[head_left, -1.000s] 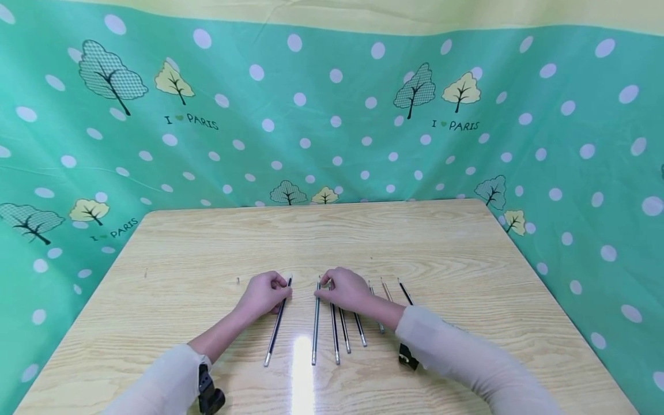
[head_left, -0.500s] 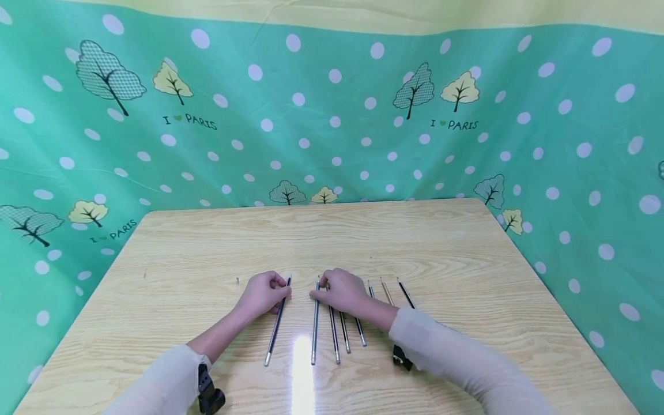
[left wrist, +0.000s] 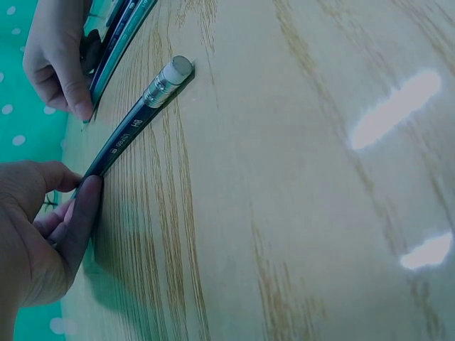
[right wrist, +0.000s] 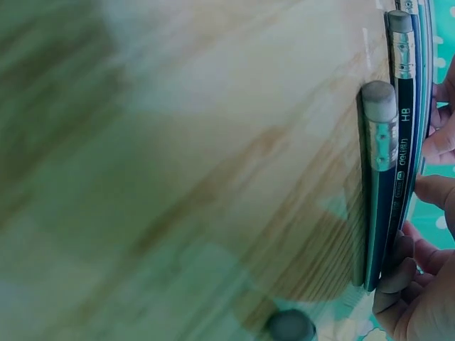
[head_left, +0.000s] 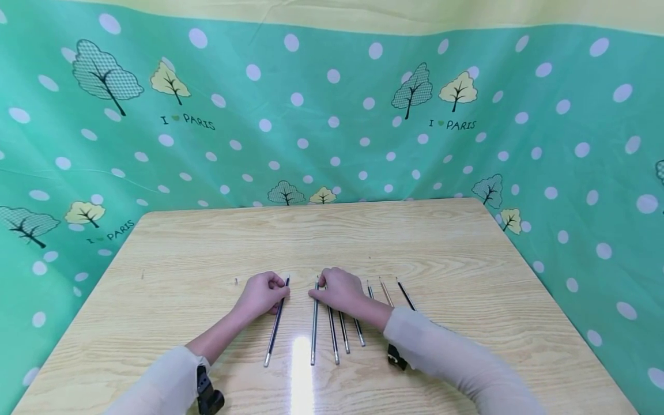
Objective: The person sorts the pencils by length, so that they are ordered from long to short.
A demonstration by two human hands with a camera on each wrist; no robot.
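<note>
My left hand (head_left: 261,294) pinches a dark pencil (head_left: 274,334) near its point, between thumb and fingers. Its eraser end (left wrist: 178,69) points toward me and lies at the table surface. My right hand (head_left: 339,290) bends over the upper ends of several pencils, hiding some of their points. Its thumb and fingers grip a dark pencil marked HB (right wrist: 403,114) near the point end. Just left of that one lies a teal pencil (head_left: 314,334), with the right thumb over its upper part. Another dark pencil (head_left: 344,334) lies close by on the right.
More pencils lie partly under the right forearm, among them a natural-wood one (head_left: 385,291) and a dark one (head_left: 406,294). A tiny grey bit (head_left: 236,281) sits left of the left hand. A green dotted cloth (head_left: 332,115) hangs behind the wooden table (head_left: 332,236).
My right hand has shifted slightly left, and the upper end of the dark pencil under it has swung left toward the teal pencil. My left hand and its pencil have stayed almost still.
</note>
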